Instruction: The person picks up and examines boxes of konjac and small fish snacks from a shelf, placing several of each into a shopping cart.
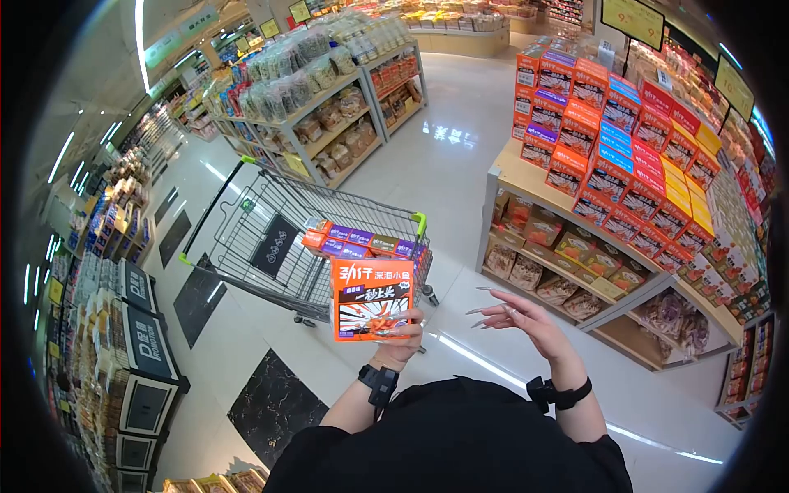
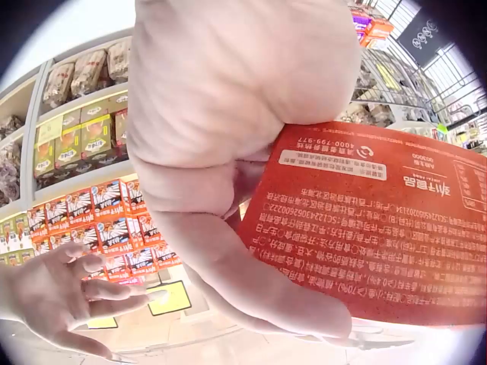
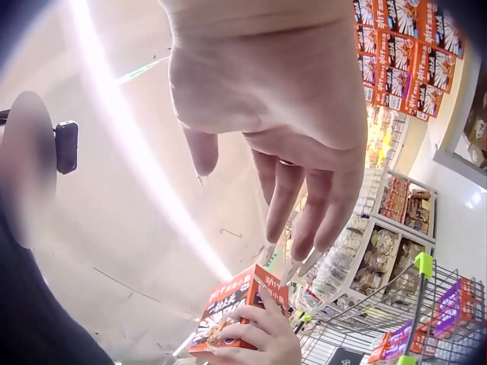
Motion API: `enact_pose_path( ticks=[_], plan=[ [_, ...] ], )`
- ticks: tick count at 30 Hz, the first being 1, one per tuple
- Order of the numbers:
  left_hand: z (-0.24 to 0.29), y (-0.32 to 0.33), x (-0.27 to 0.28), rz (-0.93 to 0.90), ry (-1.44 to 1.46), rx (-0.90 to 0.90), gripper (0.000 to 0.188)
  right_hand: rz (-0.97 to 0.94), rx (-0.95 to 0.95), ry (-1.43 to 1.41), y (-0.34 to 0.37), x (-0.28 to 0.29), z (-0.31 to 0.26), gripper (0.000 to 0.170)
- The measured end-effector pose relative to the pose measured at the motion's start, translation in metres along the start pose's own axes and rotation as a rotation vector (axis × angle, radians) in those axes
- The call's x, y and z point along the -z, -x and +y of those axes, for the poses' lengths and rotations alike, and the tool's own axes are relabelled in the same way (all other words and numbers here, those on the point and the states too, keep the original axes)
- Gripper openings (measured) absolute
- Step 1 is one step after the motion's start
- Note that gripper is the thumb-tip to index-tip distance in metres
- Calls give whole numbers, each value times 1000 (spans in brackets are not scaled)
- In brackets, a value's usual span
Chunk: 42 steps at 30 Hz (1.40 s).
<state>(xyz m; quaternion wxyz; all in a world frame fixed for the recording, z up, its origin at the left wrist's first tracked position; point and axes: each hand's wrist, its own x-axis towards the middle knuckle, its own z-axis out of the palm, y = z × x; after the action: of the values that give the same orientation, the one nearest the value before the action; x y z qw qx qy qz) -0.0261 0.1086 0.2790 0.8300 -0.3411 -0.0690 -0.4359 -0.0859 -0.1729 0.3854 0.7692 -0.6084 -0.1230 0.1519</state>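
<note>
An orange-red snack box (image 1: pixel 371 297) is held upright by the left hand (image 1: pixel 399 338), whose fingers curl round its lower right part. In the left wrist view, the palm and fingers of the left hand (image 2: pixel 228 152) grip the printed red face of the box (image 2: pixel 380 228). To the right of the box, the right hand (image 1: pixel 526 327) hangs in the air with fingers extended, touching nothing. The right wrist view shows the fingers of the right hand (image 3: pixel 266 114) spread loosely, with the held box (image 3: pixel 236 308) beyond them.
A wire shopping cart (image 1: pixel 215 275) stands in front, with several orange and purple boxes (image 1: pixel 353 236) at its near right end. Stacked boxes (image 1: pixel 612 156) top a wooden shelf (image 1: pixel 530 177) at the right. Another shelf unit (image 1: pixel 288 123) stands behind the cart; a display (image 1: pixel 152 353) lines the left.
</note>
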Motion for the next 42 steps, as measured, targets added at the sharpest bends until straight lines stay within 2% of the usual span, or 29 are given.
enact_pose_path(
  ticks=[3, 5, 6, 8, 10, 12, 13, 14, 16, 17, 18, 21, 22, 24, 26, 28, 30, 32, 34, 36, 40, 42],
  plan=[
    [-29, -10, 11, 44, -158, 5, 44, 33, 18, -6, 36, 27, -4, 51],
    [-48, -19, 15, 268, -504, -229, 53, 62, 39, 24, 59, 46, -5, 48],
    [-61, -25, 17, 259, -503, -221, 53, 65, 44, 34, 69, 55, -4, 48],
    [-84, -35, 20, 495, -1043, -420, 55, 115, 34, 45, 85, 68, -2, 48],
    [-90, -40, 39, 486, -1128, -410, 56, 143, 21, 12, 101, 82, 0, 51],
    [-98, -50, 59, 613, -1700, -455, 60, 243, 1, 68, 116, 96, 6, 53],
    [-102, -55, 66, 671, -1792, -383, 70, 265, -41, 53, 123, 104, 11, 60],
    [-107, -60, 75, 668, -1782, -369, 70, 279, -45, 57, 130, 110, 13, 60],
    [-122, -73, 92, 694, -1877, -211, 76, 317, -28, 118, 145, 120, 20, 73],
    [-130, -79, 99, 691, -1868, -168, 79, 332, -49, 135, 151, 125, 22, 86],
    [-138, -87, 105, 686, -1862, -147, 79, 351, -51, 135, 158, 125, 17, 86],
    [-152, -107, 120, 358, -1954, 65, 84, 359, -6, 58, 174, 128, 4, 97],
    [-153, -113, 126, 353, -1943, 81, 84, 330, 19, 278, 179, 134, 9, 97],
    [-157, -125, 136, 201, -2016, 139, 84, 411, 81, 290, 189, 138, 12, 88],
    [-163, -134, 141, 210, -2026, 154, 82, 476, 64, 276, 197, 143, 19, 86],
    [-167, -145, 140, 229, -2209, 182, 80, 528, 68, 268, 199, 145, 16, 84],
    [-151, -148, 145, 133, -2287, 195, 81, 565, -34, 396, 201, 146, 5, 89],
    [-139, -153, 144, 334, -2041, 518, 82, 556, 46, 381, 200, 151, 11, 88],
    [-133, -157, 144, 501, -1905, 637, 85, 638, -162, 262, 193, 160, 25, 88],
    [-128, -167, 144, 548, -1904, 641, 85, 648, -137, 299, 185, 167, 30, 88],
    [-114, -202, 144, 522, -1859, 619, 85, 590, -198, 334, 159, 183, 16, 87],
    [-104, -224, 134, 460, -2068, 627, 84, 582, -152, 354, 138, 189, 6, 88]
  ],
)
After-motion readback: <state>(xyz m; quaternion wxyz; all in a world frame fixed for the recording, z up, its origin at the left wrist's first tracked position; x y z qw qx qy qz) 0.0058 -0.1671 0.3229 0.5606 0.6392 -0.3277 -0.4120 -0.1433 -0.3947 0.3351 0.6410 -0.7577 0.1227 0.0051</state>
